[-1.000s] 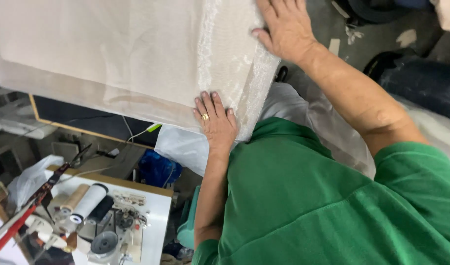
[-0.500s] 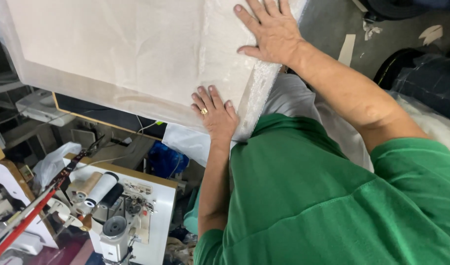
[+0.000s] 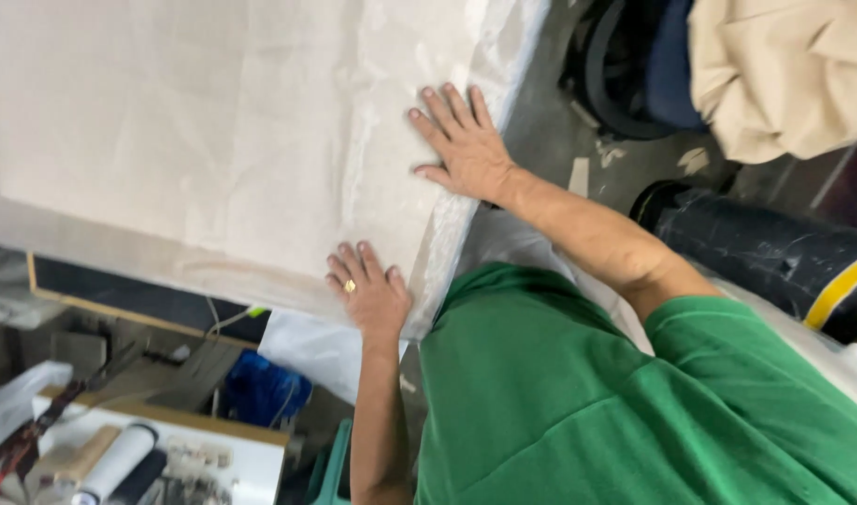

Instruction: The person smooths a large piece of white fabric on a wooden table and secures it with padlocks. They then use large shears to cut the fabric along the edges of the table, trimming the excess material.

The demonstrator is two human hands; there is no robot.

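A large sheet of white, slightly shiny fabric [image 3: 194,122] lies spread over a table and fills the upper left. My left hand [image 3: 367,292], with a gold ring on one finger, lies flat on the fabric's near corner, fingers apart. My right hand [image 3: 461,145] presses palm-down farther along the fabric's right edge, fingers spread too. Neither hand holds anything. My green shirt [image 3: 578,402] fills the lower right.
A dark roll with a yellow band [image 3: 765,257] lies on the floor at right, with a beige cloth pile [image 3: 788,75] above it. At lower left stands a white work surface with thread spools [image 3: 120,458]. A blue bag [image 3: 260,388] and a teal stool [image 3: 330,463] sit under the table.
The view has swung, so both hands now sit lower in the picture. They stay flat on the fabric, and my right hand lies a little closer to my left.
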